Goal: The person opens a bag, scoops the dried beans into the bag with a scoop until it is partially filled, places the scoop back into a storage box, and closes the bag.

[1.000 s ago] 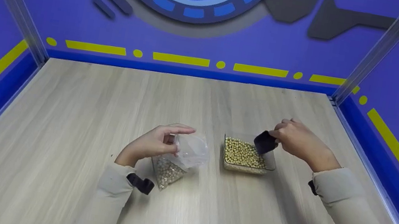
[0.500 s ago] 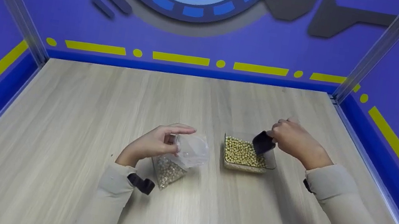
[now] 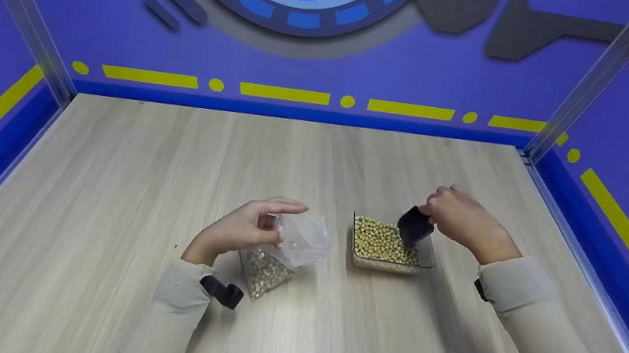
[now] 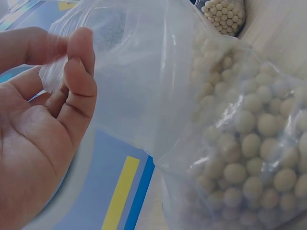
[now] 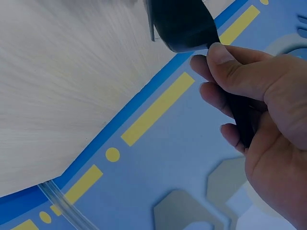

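My left hand [image 3: 238, 229] pinches the mouth of a clear zip bag [image 4: 129, 86] between thumb and fingers. Pale round beans [image 4: 254, 158] fill the lower part of the bag, which sits on the table. To the right stands a clear rectangular box [image 3: 385, 266] of yellowish beans [image 3: 382, 240]. My right hand [image 3: 464, 219] grips a black scoop [image 3: 413, 226] by its handle, thumb along the top. The scoop slants down over the box's right side, its front edge among the beans. In the right wrist view the scoop's blade [image 5: 187, 24] points away from the fingers.
The wooden table [image 3: 163, 164] is bounded at the back and sides by blue-purple panels [image 3: 306, 73] with yellow stripes. Clear corner posts [image 3: 592, 82] rise at the back. A small dark speck lies left of the left hand.
My right hand and the scoop have shifted slightly left over the box, and the scoop stands a little steeper. The left hand and the bag have stayed nearly still.
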`<control>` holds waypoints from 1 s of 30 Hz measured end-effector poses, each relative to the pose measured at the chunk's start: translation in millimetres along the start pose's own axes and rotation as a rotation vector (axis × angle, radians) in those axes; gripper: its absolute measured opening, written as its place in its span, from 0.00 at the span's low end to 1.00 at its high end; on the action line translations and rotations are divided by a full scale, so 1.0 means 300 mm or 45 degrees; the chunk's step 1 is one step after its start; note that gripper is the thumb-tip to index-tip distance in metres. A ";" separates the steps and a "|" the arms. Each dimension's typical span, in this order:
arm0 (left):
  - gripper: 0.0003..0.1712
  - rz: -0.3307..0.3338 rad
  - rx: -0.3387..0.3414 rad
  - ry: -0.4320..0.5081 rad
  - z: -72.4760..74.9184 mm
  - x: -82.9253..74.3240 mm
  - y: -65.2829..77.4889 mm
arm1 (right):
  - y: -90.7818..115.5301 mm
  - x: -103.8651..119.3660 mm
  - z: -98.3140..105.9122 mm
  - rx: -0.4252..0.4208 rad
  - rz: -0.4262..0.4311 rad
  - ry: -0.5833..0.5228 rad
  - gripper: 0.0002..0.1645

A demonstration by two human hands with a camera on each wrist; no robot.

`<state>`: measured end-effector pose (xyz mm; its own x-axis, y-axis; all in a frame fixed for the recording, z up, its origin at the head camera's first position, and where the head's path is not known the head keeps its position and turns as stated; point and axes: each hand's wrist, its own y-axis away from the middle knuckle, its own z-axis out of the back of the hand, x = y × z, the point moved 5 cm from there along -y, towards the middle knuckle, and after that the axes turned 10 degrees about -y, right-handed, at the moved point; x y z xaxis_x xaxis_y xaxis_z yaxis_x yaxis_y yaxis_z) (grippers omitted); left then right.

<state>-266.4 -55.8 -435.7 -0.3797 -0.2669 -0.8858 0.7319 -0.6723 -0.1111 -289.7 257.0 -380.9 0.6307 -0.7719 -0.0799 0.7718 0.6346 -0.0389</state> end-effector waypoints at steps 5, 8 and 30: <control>0.33 -0.002 0.008 0.012 -0.004 0.000 0.001 | 0.002 0.003 0.003 -0.005 0.021 0.010 0.10; 0.33 0.006 0.004 0.024 -0.003 -0.001 0.000 | 0.000 0.006 0.007 0.005 0.017 0.028 0.10; 0.33 -0.008 -0.016 -0.006 -0.005 0.005 0.001 | -0.015 -0.058 -0.032 0.081 -0.127 -0.407 0.18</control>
<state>-265.8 -55.4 -437.7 -0.3871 -0.2658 -0.8829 0.7363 -0.6654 -0.1225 -304.9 267.9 -389.0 0.5376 -0.8091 0.2375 0.8281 0.5597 0.0322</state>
